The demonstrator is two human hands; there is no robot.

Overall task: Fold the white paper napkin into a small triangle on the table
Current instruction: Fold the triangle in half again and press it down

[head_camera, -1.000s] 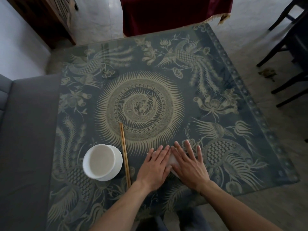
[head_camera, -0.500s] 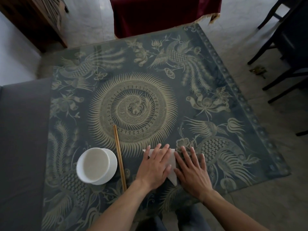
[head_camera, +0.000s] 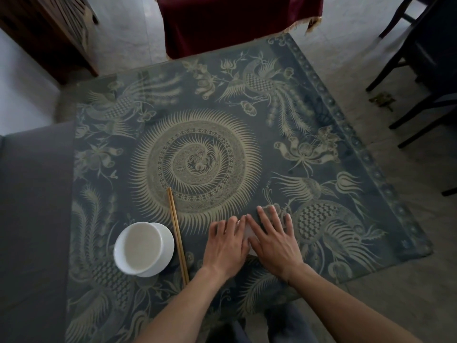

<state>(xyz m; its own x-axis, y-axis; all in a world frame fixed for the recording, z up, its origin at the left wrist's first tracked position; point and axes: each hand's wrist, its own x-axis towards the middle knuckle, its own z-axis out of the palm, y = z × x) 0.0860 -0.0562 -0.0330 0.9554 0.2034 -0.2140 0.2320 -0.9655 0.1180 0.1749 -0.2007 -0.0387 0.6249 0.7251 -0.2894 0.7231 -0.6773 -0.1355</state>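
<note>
The white paper napkin [head_camera: 248, 231] lies flat on the table [head_camera: 321, 134] near its front edge, almost wholly hidden under both hands; only a thin white strip shows between them. My left hand [head_camera: 226, 246] rests palm down on its left part, fingers together. My right hand [head_camera: 273, 237] presses palm down on its right part, fingers spread. The two hands touch side by side. The napkin's folded shape cannot be made out.
A white bowl [head_camera: 143, 248] on a saucer stands left of my hands, with a pair of wooden chopsticks [head_camera: 177, 233] lying between. A grey sofa [head_camera: 32, 219] borders the table's left. A red-draped table [head_camera: 237, 21] is beyond, dark chairs [head_camera: 425, 65] at right.
Half a second ago the hands were apart and a white triangle of napkin showed between them. Now my right hand has slid left against my left, covering nearly all of it.
</note>
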